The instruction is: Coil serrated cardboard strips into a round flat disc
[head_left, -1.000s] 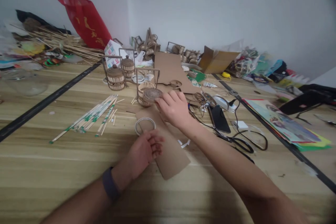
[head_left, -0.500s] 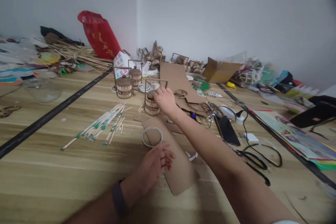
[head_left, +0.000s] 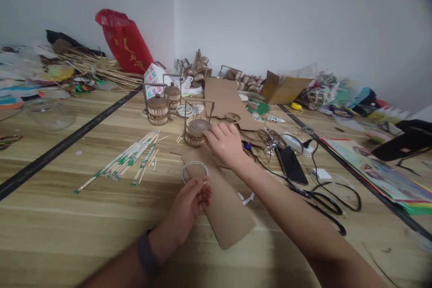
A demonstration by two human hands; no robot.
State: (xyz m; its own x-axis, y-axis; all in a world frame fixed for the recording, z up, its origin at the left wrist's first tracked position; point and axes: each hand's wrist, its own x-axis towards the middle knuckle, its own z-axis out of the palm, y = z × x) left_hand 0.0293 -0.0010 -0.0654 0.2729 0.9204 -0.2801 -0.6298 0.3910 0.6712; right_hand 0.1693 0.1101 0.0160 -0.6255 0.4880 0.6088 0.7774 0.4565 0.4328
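Observation:
My right hand (head_left: 224,144) is closed on the edge of a round brown lid (head_left: 199,126), which is tipped up at the mouth of a small slatted basket (head_left: 193,140) with a tall square handle. Nearer to me, my left hand (head_left: 192,204) hovers over a strip of cardboard (head_left: 229,216), thumb and fingers drawn together; a small pale bit shows at the fingertips, too small to name. Just beyond these fingertips lies a pale ring (head_left: 184,172), partly on the cardboard. Two similar lidded baskets (head_left: 158,112) stand further back on the left.
Paper-wrapped sticks (head_left: 131,157) lie left of the cardboard. On the right are scissors (head_left: 320,202), a phone (head_left: 292,165), cables and coloured paper sheets (head_left: 374,171). Behind stand a cardboard box (head_left: 285,90), a red bag (head_left: 124,42) and a heap of small baskets (head_left: 199,72).
My right hand has come back toward me and right, tilting the lid up from the basket. My left hand has shifted slightly left, its fingers now drawn together.

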